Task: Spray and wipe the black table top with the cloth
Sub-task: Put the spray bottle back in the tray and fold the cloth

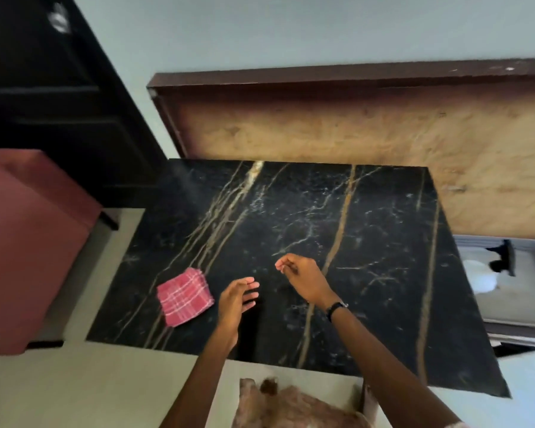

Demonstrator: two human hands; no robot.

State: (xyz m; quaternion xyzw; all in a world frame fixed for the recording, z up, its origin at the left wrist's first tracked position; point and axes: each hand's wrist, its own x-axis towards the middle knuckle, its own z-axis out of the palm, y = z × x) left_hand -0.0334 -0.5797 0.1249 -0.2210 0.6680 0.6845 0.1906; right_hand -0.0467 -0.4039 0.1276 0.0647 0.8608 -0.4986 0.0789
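The cloth (185, 296), a red and white checked square folded into a neat pad, lay flat on the near left part of the black bench top (368, 230), just left of the left hand (235, 299) and not touched by it. It looked light, soft and limp, likely to unfold and sag if lifted by one corner, so the safer hold seemed to be a pinch across the whole folded stack at its near right edge, or a flat palm pressed on top to slide it. The polished marble-like surface, veined in gold and white, would probably let the cloth glide easily. The left hand hovered above the bench with fingers straight and loosely spread, its grip holding nothing. The right hand (303, 281), a dark watch (337, 307) on its wrist, hung over the middle of the bench with fingers curled inward and the tips drawn together; whether they pinched something small could not be told. No spray bottle was in view, and where it stood could not be judged. A reddish seat (28, 242) stood at the left, a brown wooden board (352, 128) leaned behind the bench, and a pale object at the right (507, 282) was cut off and hard to identify. Motion blur softened the edges.
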